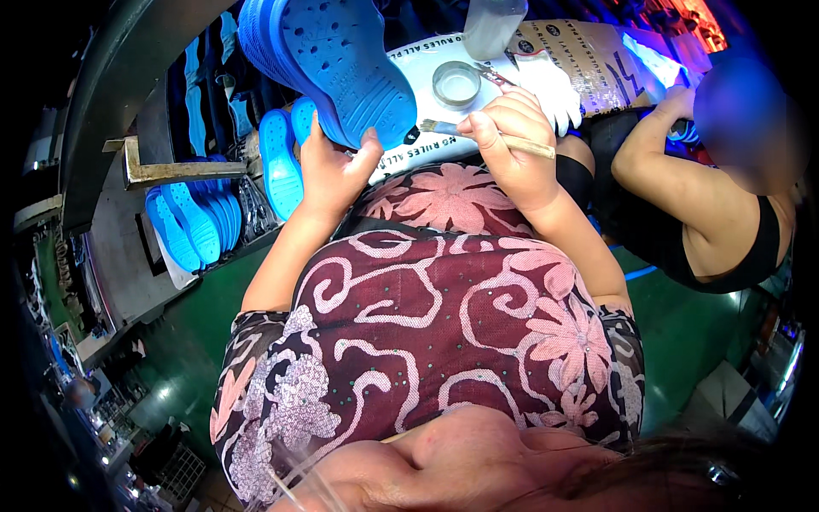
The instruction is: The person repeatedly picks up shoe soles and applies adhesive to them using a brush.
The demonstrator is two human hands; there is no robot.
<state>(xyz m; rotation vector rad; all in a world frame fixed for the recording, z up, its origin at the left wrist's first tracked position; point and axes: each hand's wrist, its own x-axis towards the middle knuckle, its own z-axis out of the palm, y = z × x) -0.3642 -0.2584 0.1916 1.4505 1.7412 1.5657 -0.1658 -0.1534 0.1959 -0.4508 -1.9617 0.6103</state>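
Observation:
My left hand (337, 166) is closed around the near end of a blue shoe sole (354, 77) with small holes, its thumb on the edge. More blue layers show beneath that sole. Between the fingers of my right hand (519, 162) is a flat paintbrush (533, 147) with a pale wooden handle. The bristles are beside the sole's near right edge, close to a small black spot; whether they touch it I cannot tell. Just beyond my right hand stands a round glass dish (456, 85), with a thin tool (493, 73) lying against its rim.
White printed sheeting (418, 155) covers the work surface. A white glove (546, 90) and a translucent container (493, 24) lie farther back. Blue soles (189, 220) stand in rows at left, near a metal bracket (175, 169). A co-worker (695, 175) sits close at right.

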